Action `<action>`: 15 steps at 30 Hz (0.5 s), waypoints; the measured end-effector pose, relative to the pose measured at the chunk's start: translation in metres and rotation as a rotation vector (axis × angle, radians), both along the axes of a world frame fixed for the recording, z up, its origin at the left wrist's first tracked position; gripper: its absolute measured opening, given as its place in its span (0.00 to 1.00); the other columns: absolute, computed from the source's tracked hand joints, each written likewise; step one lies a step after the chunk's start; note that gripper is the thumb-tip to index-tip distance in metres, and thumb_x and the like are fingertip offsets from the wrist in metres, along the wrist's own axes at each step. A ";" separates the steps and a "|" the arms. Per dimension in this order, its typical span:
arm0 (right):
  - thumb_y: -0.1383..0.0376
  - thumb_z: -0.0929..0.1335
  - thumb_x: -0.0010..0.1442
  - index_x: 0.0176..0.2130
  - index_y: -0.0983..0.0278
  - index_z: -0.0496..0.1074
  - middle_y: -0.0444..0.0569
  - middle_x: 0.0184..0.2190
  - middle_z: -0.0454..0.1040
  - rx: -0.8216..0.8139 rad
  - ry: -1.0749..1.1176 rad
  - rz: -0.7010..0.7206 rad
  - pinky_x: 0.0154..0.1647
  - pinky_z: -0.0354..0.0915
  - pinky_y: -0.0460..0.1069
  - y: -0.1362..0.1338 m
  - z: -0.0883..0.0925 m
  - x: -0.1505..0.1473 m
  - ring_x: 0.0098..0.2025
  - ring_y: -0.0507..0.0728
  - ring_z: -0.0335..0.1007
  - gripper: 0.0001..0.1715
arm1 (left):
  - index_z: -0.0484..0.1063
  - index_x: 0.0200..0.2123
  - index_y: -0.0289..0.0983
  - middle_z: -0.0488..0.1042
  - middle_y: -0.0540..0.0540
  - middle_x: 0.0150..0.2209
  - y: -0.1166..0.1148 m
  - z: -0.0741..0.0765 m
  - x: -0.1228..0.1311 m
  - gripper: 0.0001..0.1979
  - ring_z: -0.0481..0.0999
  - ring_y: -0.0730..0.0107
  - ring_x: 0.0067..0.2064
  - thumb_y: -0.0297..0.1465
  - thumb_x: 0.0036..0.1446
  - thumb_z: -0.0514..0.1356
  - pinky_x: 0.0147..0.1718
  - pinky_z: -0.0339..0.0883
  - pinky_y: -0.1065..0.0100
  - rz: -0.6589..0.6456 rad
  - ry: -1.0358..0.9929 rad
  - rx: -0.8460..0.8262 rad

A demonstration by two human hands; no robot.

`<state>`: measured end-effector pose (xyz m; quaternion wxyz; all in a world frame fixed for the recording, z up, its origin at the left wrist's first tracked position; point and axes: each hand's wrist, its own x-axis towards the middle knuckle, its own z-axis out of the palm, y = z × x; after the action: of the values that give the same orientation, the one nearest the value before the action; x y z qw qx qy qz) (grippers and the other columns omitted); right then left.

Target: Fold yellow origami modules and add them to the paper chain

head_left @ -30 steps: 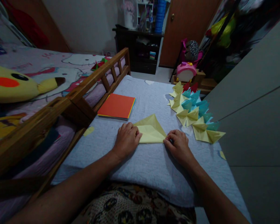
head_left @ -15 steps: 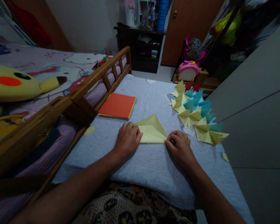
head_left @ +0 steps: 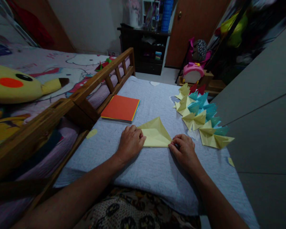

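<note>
A partly folded sheet of yellow origami paper [head_left: 154, 135] lies flat on the cloth-covered surface in front of me, its peak pointing away and a straight folded edge towards me. My left hand [head_left: 131, 141] covers its left end, fingers curled and thumb pressing on the paper. At the right corner, my right hand [head_left: 183, 147] pinches the paper between thumb and fingertips. The left end of the sheet is hidden under my left hand.
Orange-topped coloured paper [head_left: 121, 108] is stacked at the back left. Several folded yellow paper pieces [head_left: 194, 120] and teal ones [head_left: 211, 109] stand in rows at the right. A wooden bed rail [head_left: 92, 82] runs along the left; a pale panel [head_left: 264, 127] borders the right.
Both hands keep their places on the yellow paper, with no visible change in the fold. Only the camera view has shifted very slightly.
</note>
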<state>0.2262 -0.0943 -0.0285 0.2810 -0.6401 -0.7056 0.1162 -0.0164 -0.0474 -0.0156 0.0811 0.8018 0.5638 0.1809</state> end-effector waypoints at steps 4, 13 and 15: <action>0.64 0.67 0.61 0.29 0.59 0.73 0.51 0.39 0.74 -0.011 0.024 -0.001 0.48 0.57 0.60 0.000 0.000 0.000 0.46 0.64 0.65 0.08 | 0.66 0.35 0.39 0.70 0.45 0.37 -0.002 -0.002 0.000 0.05 0.66 0.58 0.41 0.32 0.63 0.59 0.43 0.63 0.58 0.023 -0.021 0.022; 0.65 0.69 0.59 0.30 0.59 0.73 0.50 0.40 0.74 -0.041 0.010 -0.008 0.49 0.58 0.59 -0.001 0.002 0.000 0.47 0.64 0.65 0.05 | 0.71 0.39 0.38 0.72 0.44 0.40 -0.002 0.003 0.005 0.03 0.67 0.56 0.44 0.25 0.62 0.59 0.43 0.63 0.57 -0.104 -0.028 0.044; 0.65 0.69 0.59 0.30 0.59 0.73 0.50 0.40 0.73 -0.041 -0.004 -0.013 0.49 0.58 0.59 0.000 0.002 0.000 0.47 0.64 0.65 0.05 | 0.73 0.36 0.38 0.73 0.45 0.38 -0.001 0.001 0.006 0.07 0.69 0.59 0.42 0.23 0.63 0.57 0.43 0.64 0.60 -0.201 -0.037 0.035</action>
<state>0.2261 -0.0948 -0.0269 0.2672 -0.6507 -0.6992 0.1276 -0.0107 -0.0481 -0.0149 0.0953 0.8520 0.4759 0.1964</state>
